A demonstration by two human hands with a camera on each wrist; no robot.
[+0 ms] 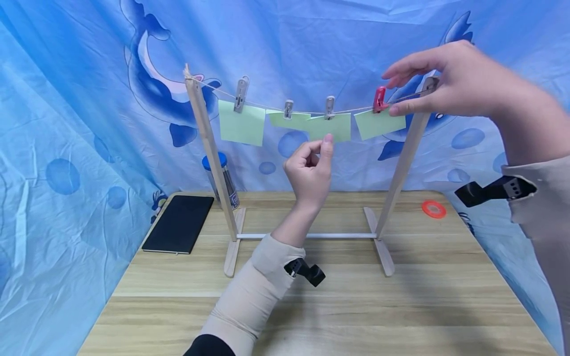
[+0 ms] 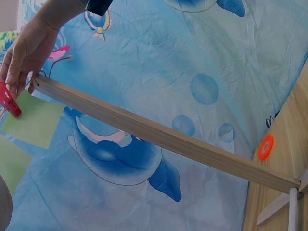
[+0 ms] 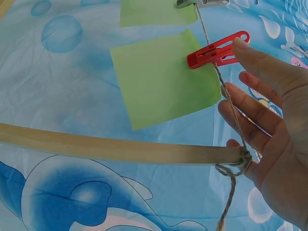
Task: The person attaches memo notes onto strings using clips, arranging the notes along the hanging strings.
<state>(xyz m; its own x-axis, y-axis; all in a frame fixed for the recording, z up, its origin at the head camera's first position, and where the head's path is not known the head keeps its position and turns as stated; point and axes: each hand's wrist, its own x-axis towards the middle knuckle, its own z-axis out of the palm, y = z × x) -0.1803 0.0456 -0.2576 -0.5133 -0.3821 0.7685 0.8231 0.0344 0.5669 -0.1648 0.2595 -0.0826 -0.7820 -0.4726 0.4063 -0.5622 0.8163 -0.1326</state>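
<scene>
Green paper notes hang in a row from a string [image 1: 356, 109], each under a clip. At the right end, a red clothes peg [image 1: 379, 100] grips one green note [image 1: 378, 124]. My right hand [image 1: 458, 81] is beside this peg, fingers spread; in the right wrist view its thumb tip is right at the handle end of the red clothes peg [image 3: 219, 50]. My left hand [image 1: 309, 168] is raised below the middle notes with curled fingers and thumb up. Its thumb tip overlaps the lower edge of a green note [image 1: 336, 127]; I cannot tell whether it holds that note.
Two wooden posts [image 1: 405, 165] with flat feet, joined by a white rod [image 1: 340, 236], carry the string. Grey pegs [image 1: 241, 94] hold the other notes. On the table [image 1: 401, 316] are a black tablet-like slab [image 1: 179, 224], a blue-lidded jar [image 1: 229, 183] and an orange ring [image 1: 434, 209].
</scene>
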